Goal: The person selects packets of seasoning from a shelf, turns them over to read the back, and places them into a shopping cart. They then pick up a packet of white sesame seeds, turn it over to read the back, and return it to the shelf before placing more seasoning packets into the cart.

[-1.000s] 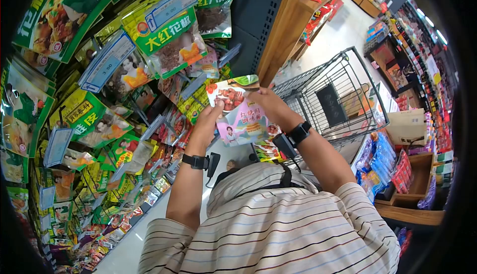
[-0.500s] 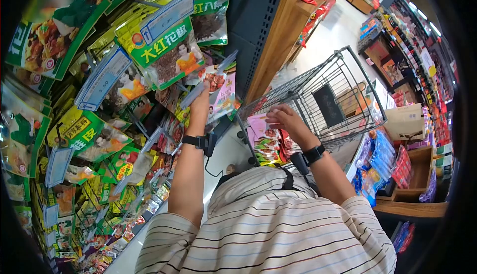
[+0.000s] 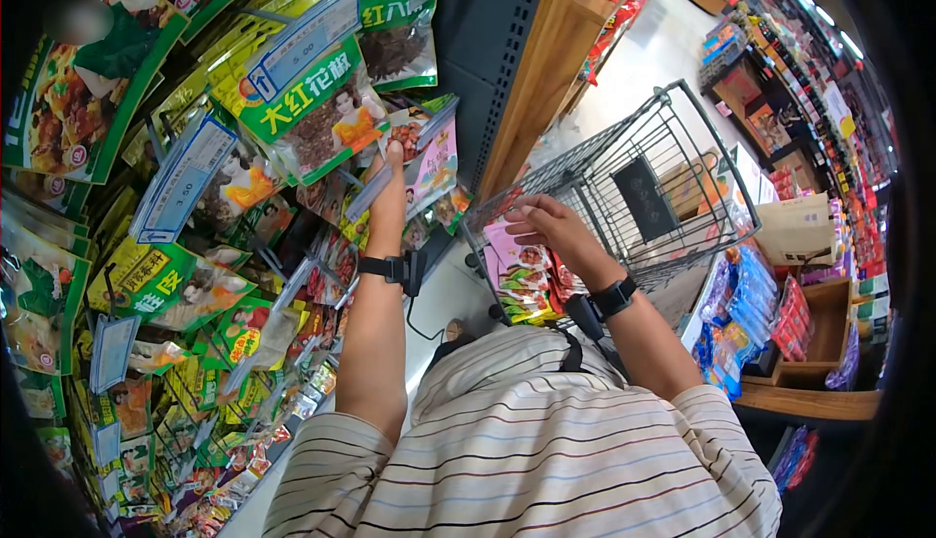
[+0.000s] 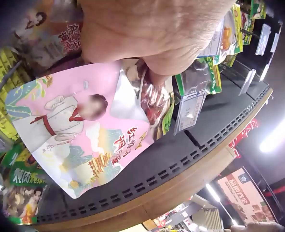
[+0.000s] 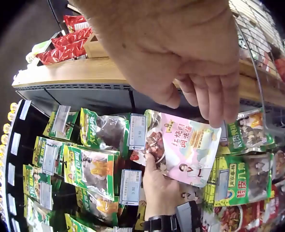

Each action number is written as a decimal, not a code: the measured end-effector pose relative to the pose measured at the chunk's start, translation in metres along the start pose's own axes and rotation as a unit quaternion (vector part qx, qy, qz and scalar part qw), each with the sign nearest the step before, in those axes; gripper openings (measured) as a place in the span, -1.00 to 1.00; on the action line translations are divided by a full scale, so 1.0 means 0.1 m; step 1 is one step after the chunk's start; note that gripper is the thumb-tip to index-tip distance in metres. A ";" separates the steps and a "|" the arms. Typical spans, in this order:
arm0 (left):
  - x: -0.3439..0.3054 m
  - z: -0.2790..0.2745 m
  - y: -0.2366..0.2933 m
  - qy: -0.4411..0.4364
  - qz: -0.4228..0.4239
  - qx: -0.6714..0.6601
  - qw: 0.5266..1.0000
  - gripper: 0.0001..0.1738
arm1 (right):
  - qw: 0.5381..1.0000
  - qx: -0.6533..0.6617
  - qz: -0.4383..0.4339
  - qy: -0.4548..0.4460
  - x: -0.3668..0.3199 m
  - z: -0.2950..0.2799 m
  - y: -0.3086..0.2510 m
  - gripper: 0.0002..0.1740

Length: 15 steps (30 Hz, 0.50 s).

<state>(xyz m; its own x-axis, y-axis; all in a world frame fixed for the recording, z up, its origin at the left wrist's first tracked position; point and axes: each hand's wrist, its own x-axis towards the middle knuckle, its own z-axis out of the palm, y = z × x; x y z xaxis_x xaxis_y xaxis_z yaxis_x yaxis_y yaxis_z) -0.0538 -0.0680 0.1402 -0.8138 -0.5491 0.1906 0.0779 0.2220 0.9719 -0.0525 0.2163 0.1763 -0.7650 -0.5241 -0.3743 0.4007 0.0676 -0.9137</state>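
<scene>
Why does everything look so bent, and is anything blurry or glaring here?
Head view: a fisheye lens bends the cart, with black corners. Left wrist view: the left hand is close and blurred; a light flares white. Right wrist view: the right hand looms soft, the pink packet sharp.

right hand (image 5: pixel 173 50) filled the top of the frame, close & blurry, fingers (image 5: pixel 215 104) hanging down loose w/ nothing between them. below it the left hand (image 5: pixel 158 191), black strap (image 5: pixel 161 223) on its wrist, pinched a pink glossy plastic packet (image 5: pixel 186 145) by the lower left edge, thumb on the front. the packet sat tilted, w/ a clear window of red-brown bits & a small figure printed near the bottom. green plastic packets (image 5: pixel 91 171) hung on pegs all round it, w/ pale price tags (image 5: pixel 137 130) in front. above them was a dark back panel (image 5: pixel 108 99), then a wooden shelf edge (image 5: pixel 70 72) w/ red packets (image 5: pixel 67 43) on top. grey wire cart bars (image 5: pixel 258 19) crossed the upper right.
</scene>
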 end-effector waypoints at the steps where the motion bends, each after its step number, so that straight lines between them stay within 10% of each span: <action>1: 0.01 -0.01 0.00 0.000 -0.001 0.012 1.000 -0.42 | 1.000 -0.001 -0.003 -0.002 0.02 0.02 0.00 -0.59; 15: 0.12 0.02 -0.22 0.028 -0.033 0.062 0.997 -0.39 | 1.000 0.001 0.020 -0.004 -0.03 -0.03 0.04 -0.67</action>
<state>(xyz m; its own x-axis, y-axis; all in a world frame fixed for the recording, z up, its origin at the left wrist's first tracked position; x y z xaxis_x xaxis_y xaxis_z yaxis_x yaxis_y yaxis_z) -0.0666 -0.0773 0.1211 -0.7816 -0.6085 0.1371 -0.0499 0.2801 0.9587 -0.0503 0.2211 0.1735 -0.7439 -0.5283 -0.4093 0.4323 0.0866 -0.8976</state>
